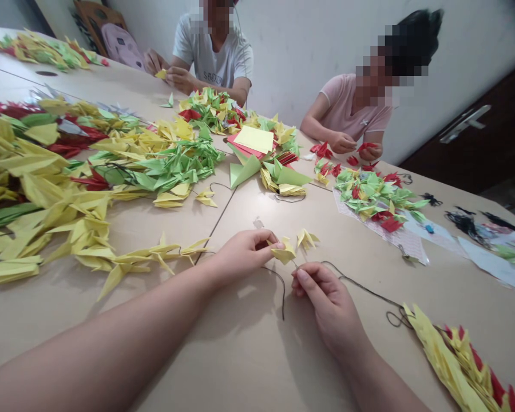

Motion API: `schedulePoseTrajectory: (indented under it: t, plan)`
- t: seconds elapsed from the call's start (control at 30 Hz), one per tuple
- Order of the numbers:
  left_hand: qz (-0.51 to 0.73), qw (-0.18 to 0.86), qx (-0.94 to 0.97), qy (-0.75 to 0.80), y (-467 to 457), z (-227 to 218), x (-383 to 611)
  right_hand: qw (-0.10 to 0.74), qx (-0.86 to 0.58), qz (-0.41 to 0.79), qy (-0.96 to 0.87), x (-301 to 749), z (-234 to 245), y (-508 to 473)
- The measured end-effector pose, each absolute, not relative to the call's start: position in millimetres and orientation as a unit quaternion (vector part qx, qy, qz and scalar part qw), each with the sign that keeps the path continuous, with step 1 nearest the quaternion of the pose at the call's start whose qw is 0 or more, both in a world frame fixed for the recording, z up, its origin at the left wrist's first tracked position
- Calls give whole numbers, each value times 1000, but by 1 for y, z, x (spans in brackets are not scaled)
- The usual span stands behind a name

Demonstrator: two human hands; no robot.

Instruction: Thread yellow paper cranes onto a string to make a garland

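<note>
My left hand (249, 250) is closed, with thumb and fingers pinching a small yellow folded paper crane (284, 252). My right hand (326, 297) is closed too, its thumb and forefinger on a thin needle (295, 264) that points at this crane. Just beyond the fingers is a second yellow paper crane (306, 238). A black thread (369, 290) runs from beside my right hand to a bundle of yellow and red cranes (459, 360) at the lower right. Another thread end (282, 297) curls on the table below my left hand. A string of yellow cranes (154, 254) trails at the left.
Large heaps of yellow, green and red cranes (60, 166) cover the left side. Square paper sheets (254, 139) lie mid-table. Across the table, two people (217, 63) handle folded paper. More cranes (369, 191) and black cords (463, 223) are at the right.
</note>
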State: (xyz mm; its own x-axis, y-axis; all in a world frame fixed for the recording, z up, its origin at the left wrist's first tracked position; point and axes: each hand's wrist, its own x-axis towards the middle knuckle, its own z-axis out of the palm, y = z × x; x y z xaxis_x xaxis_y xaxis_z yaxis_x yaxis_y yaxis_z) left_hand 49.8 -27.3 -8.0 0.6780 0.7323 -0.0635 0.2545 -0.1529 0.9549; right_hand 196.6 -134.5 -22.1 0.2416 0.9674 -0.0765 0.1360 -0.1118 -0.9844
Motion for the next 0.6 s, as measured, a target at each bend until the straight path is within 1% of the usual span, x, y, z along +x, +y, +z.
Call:
schedulePoseTrajectory:
  t: [0.3,0.6]
  plan:
    - [216,564,726,329,-27,-9,50,488,-620,412,-456,196,-22,-135]
    - [215,551,731,340,-28,-8,50,486,-623,412,-454,196,-23,-135]
